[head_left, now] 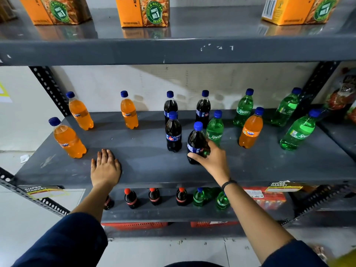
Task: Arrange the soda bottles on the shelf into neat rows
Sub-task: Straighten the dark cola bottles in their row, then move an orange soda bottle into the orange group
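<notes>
Grey shelf (146,166) holds 12 mixed sodas, scattered. Right hand (213,160) has its fingers wrapped round the front cola (195,139), just beside a Sprite (215,130). Left hand (105,168) lies flat on the shelf, fingers loose, near a Fanta (68,140).

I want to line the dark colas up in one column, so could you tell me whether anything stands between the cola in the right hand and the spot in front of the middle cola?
Nothing visible does. The right hand grips the front cola; bare shelf lies before the middle cola.
</notes>
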Tool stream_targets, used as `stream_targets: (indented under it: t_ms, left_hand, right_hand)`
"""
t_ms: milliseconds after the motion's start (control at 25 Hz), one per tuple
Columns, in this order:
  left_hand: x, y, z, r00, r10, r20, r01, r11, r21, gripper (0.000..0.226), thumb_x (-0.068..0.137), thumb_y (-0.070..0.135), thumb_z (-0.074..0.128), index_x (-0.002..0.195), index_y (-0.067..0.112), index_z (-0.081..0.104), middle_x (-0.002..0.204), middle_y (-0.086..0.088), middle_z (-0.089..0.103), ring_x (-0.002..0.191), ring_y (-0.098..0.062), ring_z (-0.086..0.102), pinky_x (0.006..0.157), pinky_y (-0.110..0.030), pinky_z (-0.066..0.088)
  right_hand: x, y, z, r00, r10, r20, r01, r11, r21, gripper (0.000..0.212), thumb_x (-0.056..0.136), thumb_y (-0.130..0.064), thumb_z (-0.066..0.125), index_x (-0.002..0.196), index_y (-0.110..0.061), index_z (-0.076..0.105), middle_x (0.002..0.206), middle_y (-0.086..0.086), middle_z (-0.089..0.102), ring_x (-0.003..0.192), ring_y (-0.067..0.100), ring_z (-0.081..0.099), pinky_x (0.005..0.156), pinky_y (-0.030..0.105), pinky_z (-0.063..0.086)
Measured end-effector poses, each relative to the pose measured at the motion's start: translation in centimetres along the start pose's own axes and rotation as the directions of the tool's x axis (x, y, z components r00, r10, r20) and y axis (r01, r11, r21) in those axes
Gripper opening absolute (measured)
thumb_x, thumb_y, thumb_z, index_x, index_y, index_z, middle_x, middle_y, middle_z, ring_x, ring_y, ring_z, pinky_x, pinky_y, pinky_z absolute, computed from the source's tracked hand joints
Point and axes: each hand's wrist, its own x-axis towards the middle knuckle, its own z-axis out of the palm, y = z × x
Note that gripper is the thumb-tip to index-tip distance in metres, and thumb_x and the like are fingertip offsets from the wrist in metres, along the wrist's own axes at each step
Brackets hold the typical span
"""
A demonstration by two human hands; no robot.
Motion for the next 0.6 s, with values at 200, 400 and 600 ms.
stream_targets:
  t_ms: [200,400,600]
  left_hand:
    - [0.0,-0.1,0.2,1.000,0.003,-0.012,-0.003,1.000,-0.004,0.056,0.098,0.031,0.020,0.147,0.007,0.011,0.159,-0.011,0.008,0.147,-0.025,0.004,0.120,-0.041,0.004]
    - [0.0,-0.2,0.3,1.000,0.002,-0.021,-0.002,1.000,-0.009,0.056,0.097,0.031,0.020,0.147,0.007,0.012,0.159,-0.012,0.010,0.147,-0.024,0.005,0.120,-0.042,0.004]
    - [0.2,-0.4,0.4,1.000,-0.002,-0.019,0.002,1.000,-0.014,0.056,0.097,0.032,0.020,0.147,0.007,0.013,0.159,-0.011,0.010,0.147,-0.024,0.005,0.120,-0.041,0.004]
  right_hand:
    - [-1.9,2.8,-2.1,0.915,0.079,-0.395,-0.023,0.989,0.144,0.070,0.070,-0.075,0.051,0.103,-0.015,0.058,0.086,0.003,0.063,0.078,0.021,0.063,0.064,0.030,0.054]
    - [2.7,4.5,-5.9,0.737,0.294,-0.609,-0.196,0.955,0.224,0.080,0.065,-0.038,0.080,0.128,-0.008,0.041,0.124,0.019,0.045,0.109,0.034,0.052,0.091,0.039,0.043]
    - [6.7,7.5,-7.6,0.831,0.359,-0.425,-0.311,0.933,0.181,0.089,0.063,-0.026,0.083,0.135,-0.007,0.034,0.132,0.023,0.048,0.119,0.038,0.048,0.095,0.041,0.041]
